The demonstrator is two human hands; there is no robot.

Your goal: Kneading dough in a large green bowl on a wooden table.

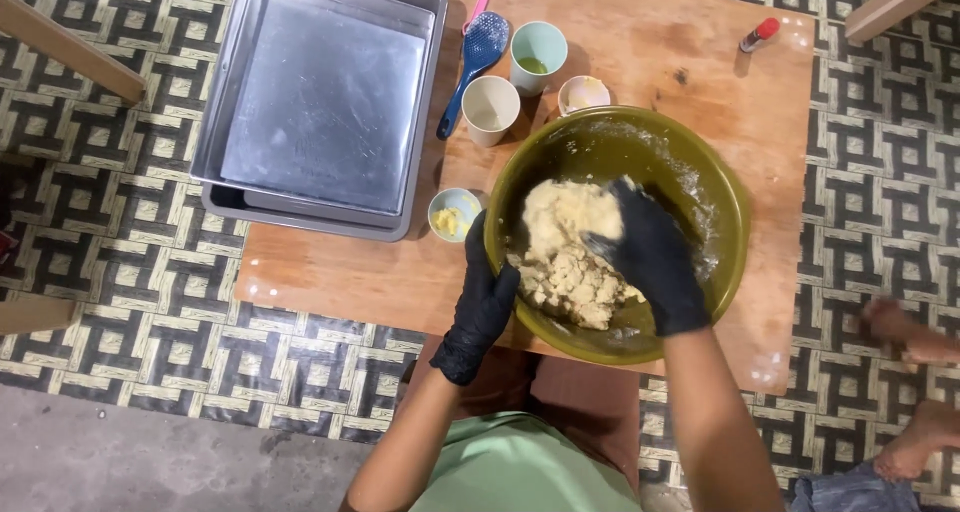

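Observation:
A large olive-green bowl (pixel 700 172) sits on a low wooden table (pixel 330 272) and holds a crumbly pale dough (pixel 565 247). My right hand (pixel 650 257), in a black glove, presses into the dough from the right side. My left hand (pixel 483 307), also in a black glove, grips the bowl's near-left rim from outside.
Stacked metal baking trays (pixel 320 97) lie at the table's left. Behind the bowl stand a cream cup (pixel 490 110), a teal cup (pixel 538 54), a small pale bowl (pixel 583 94) and a blue spoon (pixel 477 57). A small bowl with butter (pixel 452 215) sits left of the bowl. Another person's feet (pixel 915 392) are at right.

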